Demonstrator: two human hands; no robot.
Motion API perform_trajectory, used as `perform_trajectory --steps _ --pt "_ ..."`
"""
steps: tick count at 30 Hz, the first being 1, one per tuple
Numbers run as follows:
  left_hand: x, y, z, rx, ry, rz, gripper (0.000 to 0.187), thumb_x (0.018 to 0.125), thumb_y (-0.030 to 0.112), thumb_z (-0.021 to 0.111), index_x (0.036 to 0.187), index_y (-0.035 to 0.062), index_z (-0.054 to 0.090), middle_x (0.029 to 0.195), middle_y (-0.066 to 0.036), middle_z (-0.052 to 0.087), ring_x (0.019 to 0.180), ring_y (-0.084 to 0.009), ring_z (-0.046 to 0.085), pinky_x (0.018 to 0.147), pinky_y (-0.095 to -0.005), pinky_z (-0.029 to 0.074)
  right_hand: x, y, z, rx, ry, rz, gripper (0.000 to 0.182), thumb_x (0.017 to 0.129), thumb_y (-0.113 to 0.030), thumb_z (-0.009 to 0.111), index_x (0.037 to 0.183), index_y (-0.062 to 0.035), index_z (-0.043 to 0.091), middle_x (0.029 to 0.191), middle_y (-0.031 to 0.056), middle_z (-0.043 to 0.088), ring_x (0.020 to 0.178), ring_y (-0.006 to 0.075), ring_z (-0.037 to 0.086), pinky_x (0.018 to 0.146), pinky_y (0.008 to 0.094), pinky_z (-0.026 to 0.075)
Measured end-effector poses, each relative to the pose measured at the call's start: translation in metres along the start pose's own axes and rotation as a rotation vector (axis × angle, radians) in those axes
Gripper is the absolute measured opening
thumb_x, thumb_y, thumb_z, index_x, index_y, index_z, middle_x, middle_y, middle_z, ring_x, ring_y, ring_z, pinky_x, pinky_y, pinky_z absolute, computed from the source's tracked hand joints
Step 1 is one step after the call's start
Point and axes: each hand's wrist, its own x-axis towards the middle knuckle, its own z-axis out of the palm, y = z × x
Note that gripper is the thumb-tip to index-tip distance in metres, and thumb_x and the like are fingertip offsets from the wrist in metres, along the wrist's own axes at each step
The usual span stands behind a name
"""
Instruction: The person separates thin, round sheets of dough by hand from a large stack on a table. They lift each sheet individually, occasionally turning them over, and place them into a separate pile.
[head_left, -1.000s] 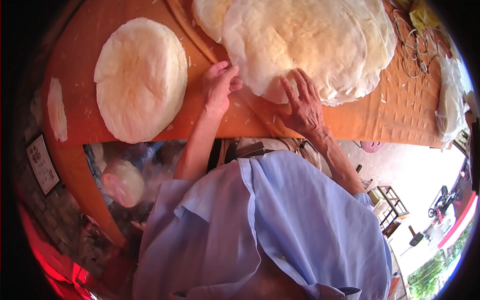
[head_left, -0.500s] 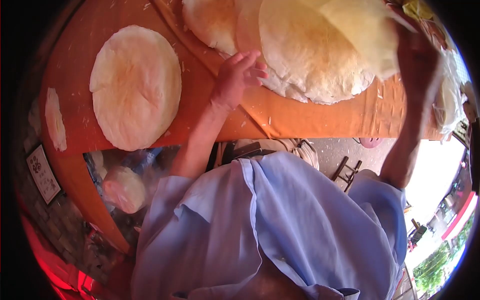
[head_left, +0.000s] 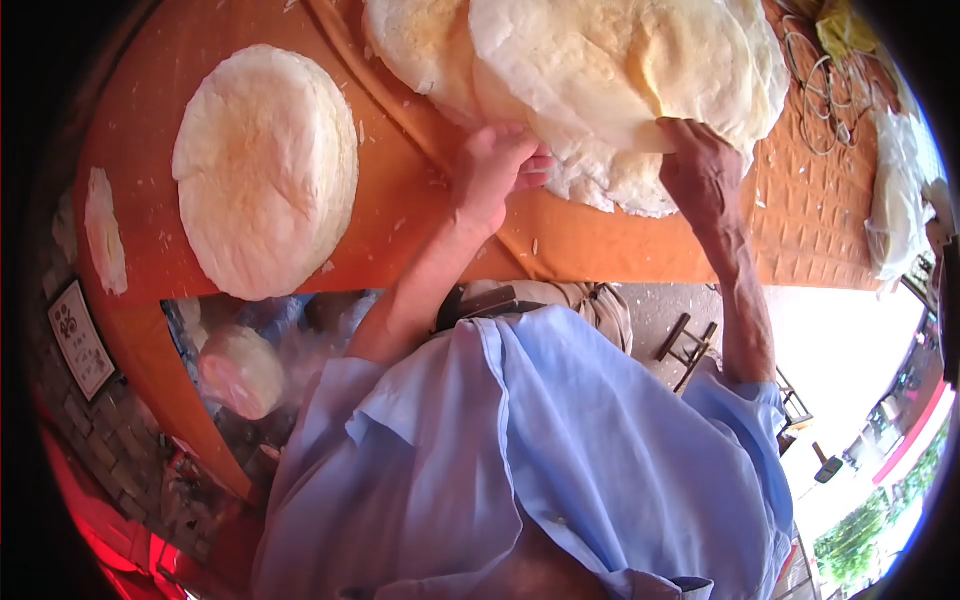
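Thin, pale flatbread [head_left: 600, 60] lies spread over a loose pile at the top, its near edge draping down between my hands. My right hand [head_left: 705, 175] is closed, pinching that near edge, which creases upward from the fingers. At the left of the same edge, my left hand [head_left: 495, 170] has its fingers curled together with the thumb against the sheet; its fingertips are partly hidden. Beneath, more ragged-edged flatbread [head_left: 600, 185] shows. Further left stands a neat round stack of flatbread [head_left: 265, 170], apart from both hands.
An orange cloth [head_left: 420, 240] with scattered crumbs covers the table. A torn bread strip [head_left: 105, 232] lies at the far left. To the right are a coiled cable [head_left: 825, 100] and white plastic bags [head_left: 895, 190]. A bagged bundle [head_left: 240, 370] sits below; a small stool [head_left: 688, 345] stands on the floor.
My right hand has come down and inward from the upper right, laying the lifted sheet over the pile. My left hand has shifted slightly right and down, its fingers curling closer together.
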Motion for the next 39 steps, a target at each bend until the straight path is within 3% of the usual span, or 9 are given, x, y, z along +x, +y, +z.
perform_trajectory --steps 9,12,19,22,23,25,29,35,39 --pt "-0.001 -0.012 0.015 0.025 0.094 0.147 0.041 0.089 0.01 0.063 0.121 -0.0046 0.041 0.101 -0.015 0.063 0.088 -0.024 0.068 0.073 -0.0353 0.057 0.002 -0.016 0.034 -0.016 0.06 -0.232 0.032 0.077 -0.007 0.06 0.109 -0.0099 0.064 0.104 0.0105 0.065 0.099 0.0286 0.062 0.083 0.041 0.051" --pt "-0.004 -0.017 0.011 0.053 0.141 0.102 0.039 0.09 0.011 0.062 0.12 -0.0045 0.043 0.103 -0.016 0.064 0.088 -0.0244 0.068 0.074 -0.0355 0.057 0.027 0.017 0.028 -0.049 0.102 -0.269 0.021 0.079 -0.008 0.06 0.099 -0.0134 0.065 0.089 0.0053 0.066 0.079 0.023 0.065 0.067 0.0383 0.053" --pt "-0.005 -0.02 0.007 -0.051 -0.045 -0.001 0.029 0.091 0.013 0.061 0.113 -0.0023 0.051 0.107 -0.017 0.065 0.093 -0.0262 0.067 0.083 -0.037 0.055 0.037 -0.004 -0.134 -0.318 0.342 -0.172 0.035 0.077 0.002 0.061 0.106 -0.0151 0.068 0.103 0.0053 0.07 0.087 0.0218 0.068 0.075 0.0322 0.057" --pt "-0.005 -0.023 0.009 -0.158 -0.059 -0.044 0.026 0.091 0.011 0.061 0.112 -0.0011 0.052 0.107 -0.017 0.065 0.098 -0.0276 0.066 0.088 -0.0388 0.054 0.009 -0.006 -0.081 -0.27 0.076 -0.188 0.037 0.074 0.009 0.057 0.105 -0.0092 0.068 0.098 0.009 0.071 0.091 0.0236 0.068 0.077 0.0333 0.057" --pt "-0.003 -0.027 0.007 -0.189 -0.067 -0.053 0.025 0.091 0.01 0.061 0.112 -0.0007 0.052 0.106 -0.018 0.065 0.099 -0.028 0.066 0.089 -0.0392 0.054 -0.004 0.006 -0.042 -0.184 0.104 -0.228 0.02 0.078 0.006 0.057 0.092 -0.0067 0.064 0.082 0.0073 0.066 0.069 0.0219 0.063 0.063 0.0339 0.053" --pt "-0.004 -0.03 0.007 -0.247 -0.09 -0.069 0.023 0.091 0.008 0.06 0.111 -0.0002 0.053 0.106 -0.018 0.065 0.1 -0.0289 0.065 0.09 -0.0396 0.053 -0.028 0.022 0.011 -0.205 -0.098 -0.137 0.02 0.074 0.003 0.06 0.091 -0.0061 0.063 0.085 0.0086 0.065 0.078 0.0236 0.064 0.072 0.0378 0.053" --pt "-0.009 -0.032 0.011 -0.376 -0.131 -0.09 0.019 0.09 0.004 0.058 0.108 0.0007 0.052 0.105 -0.017 0.065 0.1 -0.0298 0.065 0.092 -0.0391 0.053 -0.025 0.019 -0.005 -0.125 0.051 -0.175 0.019 0.073 0.002 0.061 0.09 -0.0064 0.064 0.083 0.0082 0.063 0.079 0.026 0.064 0.075 0.0407 0.052" --pt "-0.006 -0.037 0.019 -0.515 -0.184 -0.098 0.013 0.091 0.004 0.059 0.103 0.0024 0.054 0.099 -0.014 0.065 0.101 -0.029 0.065 0.089 -0.0364 0.054 0.027 0.031 -0.116 -0.198 0.237 -0.033 0.048 0.071 0.007 0.057 0.112 -0.015 0.067 0.095 0.0073 0.068 0.085 0.0269 0.065 0.076 0.0359 0.054" --pt "0.003 -0.042 0.019 -0.46 -0.244 -0.12 0.007 0.092 0.006 0.061 0.097 0.005 0.055 0.095 -0.01 0.064 0.096 -0.0278 0.067 0.086 -0.0351 0.055 0.001 0.006 -0.112 -0.312 0.344 -0.291 0.055 0.065 0.012 0.059 0.113 -0.0145 0.067 0.095 0.005 0.069 0.089 0.0214 0.066 0.083 0.0323 0.055"
